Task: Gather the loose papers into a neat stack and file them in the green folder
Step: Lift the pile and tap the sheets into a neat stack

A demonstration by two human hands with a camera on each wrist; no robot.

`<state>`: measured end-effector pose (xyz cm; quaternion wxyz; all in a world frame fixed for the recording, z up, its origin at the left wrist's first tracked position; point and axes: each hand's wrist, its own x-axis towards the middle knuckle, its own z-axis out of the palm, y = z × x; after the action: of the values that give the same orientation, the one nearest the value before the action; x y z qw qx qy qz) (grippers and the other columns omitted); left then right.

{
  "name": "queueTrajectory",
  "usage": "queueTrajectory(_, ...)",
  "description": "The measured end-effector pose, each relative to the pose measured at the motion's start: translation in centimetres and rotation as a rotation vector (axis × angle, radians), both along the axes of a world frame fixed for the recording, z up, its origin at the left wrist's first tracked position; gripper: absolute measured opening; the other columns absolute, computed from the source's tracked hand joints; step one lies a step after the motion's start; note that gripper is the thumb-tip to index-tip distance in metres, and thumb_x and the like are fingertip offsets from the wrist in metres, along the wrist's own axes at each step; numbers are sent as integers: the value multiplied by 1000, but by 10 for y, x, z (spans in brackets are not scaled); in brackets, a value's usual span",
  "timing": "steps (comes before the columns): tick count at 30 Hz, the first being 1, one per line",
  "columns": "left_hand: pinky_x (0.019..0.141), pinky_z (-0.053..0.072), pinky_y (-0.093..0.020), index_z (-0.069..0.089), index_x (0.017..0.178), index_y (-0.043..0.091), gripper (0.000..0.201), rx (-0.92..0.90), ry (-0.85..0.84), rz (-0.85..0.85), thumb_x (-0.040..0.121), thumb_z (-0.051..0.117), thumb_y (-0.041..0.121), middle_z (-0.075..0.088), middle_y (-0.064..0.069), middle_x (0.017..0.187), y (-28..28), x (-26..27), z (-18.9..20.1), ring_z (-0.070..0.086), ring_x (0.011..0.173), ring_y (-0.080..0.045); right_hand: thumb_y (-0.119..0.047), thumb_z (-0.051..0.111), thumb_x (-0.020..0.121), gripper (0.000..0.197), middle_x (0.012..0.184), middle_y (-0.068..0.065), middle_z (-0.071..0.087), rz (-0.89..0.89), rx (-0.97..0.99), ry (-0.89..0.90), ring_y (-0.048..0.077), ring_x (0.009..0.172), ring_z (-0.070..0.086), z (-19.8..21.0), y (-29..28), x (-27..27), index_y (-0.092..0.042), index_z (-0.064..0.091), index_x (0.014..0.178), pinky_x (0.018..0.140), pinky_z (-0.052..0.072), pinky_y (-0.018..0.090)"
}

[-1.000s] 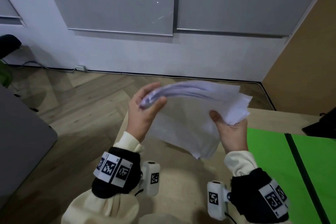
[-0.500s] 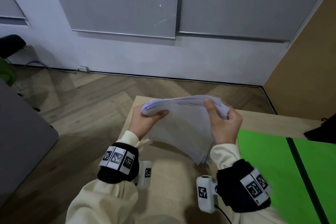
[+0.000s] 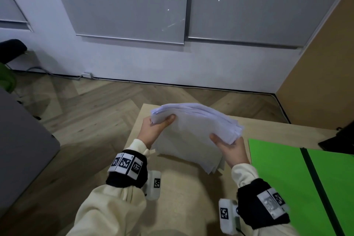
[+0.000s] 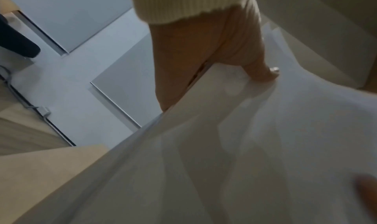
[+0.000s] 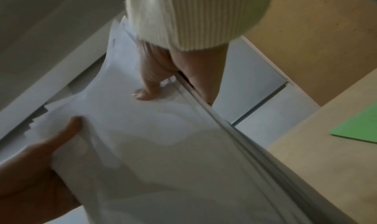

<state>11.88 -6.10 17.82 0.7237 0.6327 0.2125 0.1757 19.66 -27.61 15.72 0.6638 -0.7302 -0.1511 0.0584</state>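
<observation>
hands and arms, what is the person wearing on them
Both hands are bare. Cream ribbed-knit sleeves cover the arms. Each wrist has a black band with black-and-white square code markers, plus a small white camera block carrying its own marker.

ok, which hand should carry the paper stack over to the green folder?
Right. The right hand grips the white paper stack on the edge nearest the open green folder; the left hand grips the far edge and would have to cross over.

The open bright green card folder (image 3: pixel 283 174) runs off the head view's right edge. Behind the sagging white paper stack (image 3: pixel 193 132) the fingers of both hands are hidden — wrist views are blurred.
</observation>
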Motion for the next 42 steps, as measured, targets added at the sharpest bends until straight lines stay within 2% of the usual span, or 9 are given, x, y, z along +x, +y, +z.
queueTrajectory(3,87,56,-42,72,94,22,45,-14,-38,58,62,74,53,74,-11,103,-11,1,11,70,98,-26,-10,73,78,22,75,-5,72,-156,67,91,3,64,64,1,5,4,-3,65,97,55,48,7)
queueTrajectory(7,75,54,-32,71,87,24,41,-67,-145,106,67,68,60,70,-4,90,-17,-4,21,67,83,-16,-5,76,73,19,78,-18,75,-51,119,-63,-6,73,67,14,-4,13,-16,71,88,72,55,15)
queueTrajectory(11,60,51,-23,66,75,16,49,-120,-93,263,57,69,61,64,-5,75,-25,-10,13,61,70,-17,-7,71,75,13,64,-21,73,21,165,8,-11,62,65,15,-8,3,-20,69,79,63,51,7)
queueTrajectory(16,68,53,-25,67,78,14,32,-87,-142,434,67,79,42,66,-1,75,-45,4,21,62,70,-13,-51,73,63,34,68,-20,73,-97,284,-25,-11,64,63,31,3,-5,-22,69,79,65,49,6)
queueTrajectory(23,70,55,-37,66,69,5,43,-50,-123,461,61,82,45,63,-4,65,-51,10,21,60,63,-16,-20,70,80,17,48,-16,60,-379,296,-82,-9,51,51,37,21,-2,-10,67,67,59,42,6)
queueTrajectory(30,66,52,-36,61,66,2,63,-110,-34,530,51,79,61,55,-7,65,-38,11,17,53,62,-19,-25,62,82,10,69,-24,71,-353,313,-158,-12,69,61,33,14,4,-21,67,74,71,46,7)
queueTrajectory(34,62,40,-27,52,68,13,46,-181,-6,500,64,73,53,46,-2,65,-33,16,18,45,62,-15,-54,73,62,56,109,-20,69,-71,147,-119,-3,101,59,11,-3,9,-28,61,110,92,45,20)
queueTrajectory(37,62,43,-19,52,65,17,32,-138,-15,408,80,67,41,51,14,59,-31,17,21,51,62,-6,-29,79,69,31,91,-18,74,-13,8,-82,-8,82,64,3,-4,6,-26,67,97,79,49,23)
queueTrajectory(42,67,43,-30,55,70,12,44,-59,-98,228,75,66,55,54,-7,71,-21,7,25,52,68,-17,2,71,76,17,58,-32,67,-165,108,-85,-17,54,59,14,-4,13,-12,68,85,57,47,3)
